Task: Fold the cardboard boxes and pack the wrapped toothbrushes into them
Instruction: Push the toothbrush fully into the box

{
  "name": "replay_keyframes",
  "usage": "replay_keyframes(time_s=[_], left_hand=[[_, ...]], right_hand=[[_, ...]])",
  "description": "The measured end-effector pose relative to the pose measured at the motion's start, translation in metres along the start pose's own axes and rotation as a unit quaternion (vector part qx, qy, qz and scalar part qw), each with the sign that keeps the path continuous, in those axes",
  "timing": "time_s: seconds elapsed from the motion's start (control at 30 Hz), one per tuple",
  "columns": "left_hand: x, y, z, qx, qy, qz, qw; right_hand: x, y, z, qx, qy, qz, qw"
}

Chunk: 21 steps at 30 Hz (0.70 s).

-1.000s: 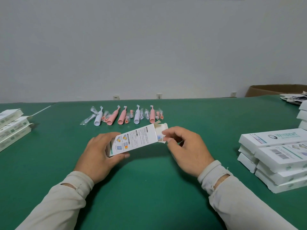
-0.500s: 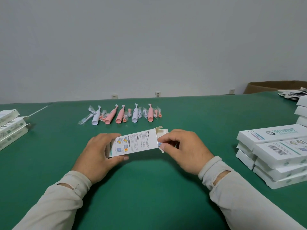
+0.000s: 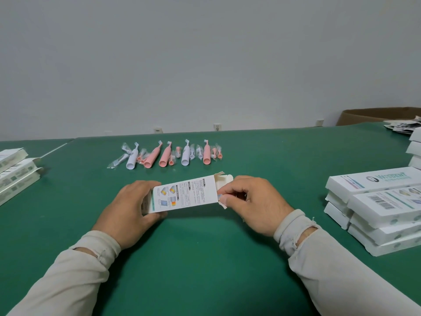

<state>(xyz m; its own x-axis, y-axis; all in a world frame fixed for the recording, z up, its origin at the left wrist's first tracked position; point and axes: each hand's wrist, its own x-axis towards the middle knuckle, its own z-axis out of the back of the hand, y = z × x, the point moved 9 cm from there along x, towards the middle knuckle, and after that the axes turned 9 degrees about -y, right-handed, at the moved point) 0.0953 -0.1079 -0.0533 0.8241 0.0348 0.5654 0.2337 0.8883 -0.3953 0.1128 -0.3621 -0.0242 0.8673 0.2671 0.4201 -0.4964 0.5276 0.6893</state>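
A white printed cardboard box is held just above the green table, lying across between both hands. My left hand grips its left end, fingers curled round it. My right hand pinches a flap at the box's right end, where other flaps stand open. Behind the box lies a row of wrapped toothbrushes, pink and white, with small wrapped brush heads among them.
A stack of flat white boxes sits at the right, more at the far right edge. Several boxes lie at the left edge. A brown carton and leaflets are at the back right.
My right hand has moved in against the box's right end and now pinches a flap there. The left hand keeps its grip on the left end.
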Motion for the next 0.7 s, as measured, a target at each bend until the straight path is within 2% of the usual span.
replay_keyframes(time_s=[0.17,0.4,0.53,0.63,0.7], left_hand=[[0.002,-0.007,-0.005,-0.008,0.002,-0.011,1.0],[0.0,-0.006,-0.005,-0.018,-0.004,-0.011,1.0],[0.0,-0.008,-0.006,-0.023,-0.004,-0.015,1.0],[0.002,-0.009,-0.005,-0.02,-0.014,-0.014,1.0],[0.001,-0.01,-0.005,-0.026,-0.014,-0.015,0.999]], right_hand=[[0.001,-0.002,0.007,-0.001,0.005,-0.003,1.0],[-0.002,-0.001,0.007,0.061,0.022,-0.017,0.998],[0.0,-0.005,0.008,0.044,0.02,-0.018,0.999],[0.005,-0.014,0.018,0.075,0.0,-0.032,0.997],[0.004,-0.017,0.015,0.112,0.016,-0.046,0.993]])
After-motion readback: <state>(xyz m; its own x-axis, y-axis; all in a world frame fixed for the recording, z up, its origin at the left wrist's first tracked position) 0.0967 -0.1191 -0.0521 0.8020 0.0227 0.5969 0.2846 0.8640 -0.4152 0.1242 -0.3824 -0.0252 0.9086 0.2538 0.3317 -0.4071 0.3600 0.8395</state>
